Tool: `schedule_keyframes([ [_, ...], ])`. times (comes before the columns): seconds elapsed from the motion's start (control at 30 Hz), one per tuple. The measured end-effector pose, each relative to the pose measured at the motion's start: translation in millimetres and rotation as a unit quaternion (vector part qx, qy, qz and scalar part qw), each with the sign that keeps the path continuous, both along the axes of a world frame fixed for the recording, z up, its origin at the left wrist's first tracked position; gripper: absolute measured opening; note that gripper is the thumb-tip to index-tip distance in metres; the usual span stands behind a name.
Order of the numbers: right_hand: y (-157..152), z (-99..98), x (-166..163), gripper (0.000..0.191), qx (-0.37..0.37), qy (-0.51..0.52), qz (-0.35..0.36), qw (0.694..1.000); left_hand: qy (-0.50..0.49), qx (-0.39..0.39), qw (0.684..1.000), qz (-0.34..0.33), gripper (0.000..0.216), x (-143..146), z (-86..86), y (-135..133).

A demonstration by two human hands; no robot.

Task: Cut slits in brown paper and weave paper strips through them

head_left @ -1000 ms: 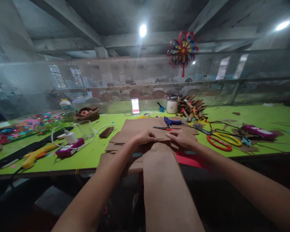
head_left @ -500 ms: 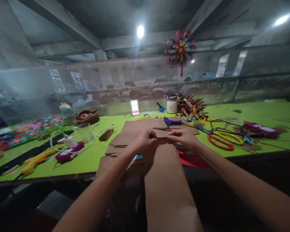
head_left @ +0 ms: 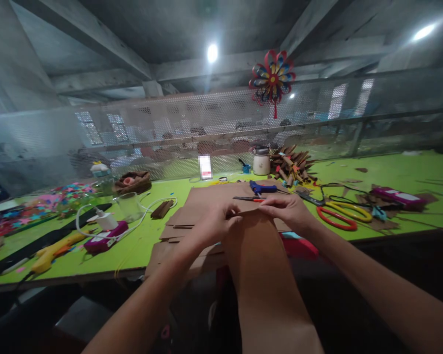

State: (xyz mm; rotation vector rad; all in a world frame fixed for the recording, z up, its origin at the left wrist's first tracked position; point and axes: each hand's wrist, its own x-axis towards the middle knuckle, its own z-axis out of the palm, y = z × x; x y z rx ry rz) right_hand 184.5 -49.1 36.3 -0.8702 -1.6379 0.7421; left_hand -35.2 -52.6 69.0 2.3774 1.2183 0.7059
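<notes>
A long strip of brown paper [head_left: 269, 285] runs from my lap up onto the green table [head_left: 391, 177]. Both hands grip its far end. My left hand [head_left: 214, 221] is closed on the strip's left corner, fingers curled over the edge. My right hand [head_left: 286, 211] pinches the right corner. Under the strip lies a stack of brown paper sheets [head_left: 192, 211]. A red sheet [head_left: 299, 246] shows beneath my right wrist.
Behind the hands lie a blue glue gun [head_left: 262, 187] and a small red-handled cutter [head_left: 249, 198]. Red and yellow scissors [head_left: 341, 212] sit to the right, a yellow glue gun [head_left: 53, 250], a purple box [head_left: 105, 237] with a white charger and a glass [head_left: 129, 204] to the left. A mesh screen [head_left: 221, 128] backs the table.
Both hands have lifted the strip's end slightly and curled round it more tightly. The strip has tilted a little toward the right. The view has shifted a bit.
</notes>
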Motion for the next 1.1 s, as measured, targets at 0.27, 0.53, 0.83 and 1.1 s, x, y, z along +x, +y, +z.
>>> schedule_keyframes([
  [0.27, -5.7, 6.5, 2.9, 0.035, -0.016, -0.063, 0.007, 0.998, 0.042, -0.044, 0.995, -0.077, 0.038, -4.2, 8.5, -12.0],
  [0.53, 0.8, -2.2, 1.5, 0.036, -0.019, -0.081, 0.023, 0.996, 0.005, -0.052, 0.998, -0.048, 0.025, -2.6, -19.9, -2.2],
  [0.83, -5.0, 8.5, -7.9, 0.028, -0.002, -0.148, 0.061, 0.987, 0.042, 0.037, 0.998, -0.024, 0.020, -4.0, -11.1, -1.9],
  [1.1, -17.5, 22.4, -5.8, 0.027, 0.003, -0.074, 0.095, 0.993, 0.042, 0.154, 0.986, -0.042, 0.013, -5.1, 15.0, -35.1],
])
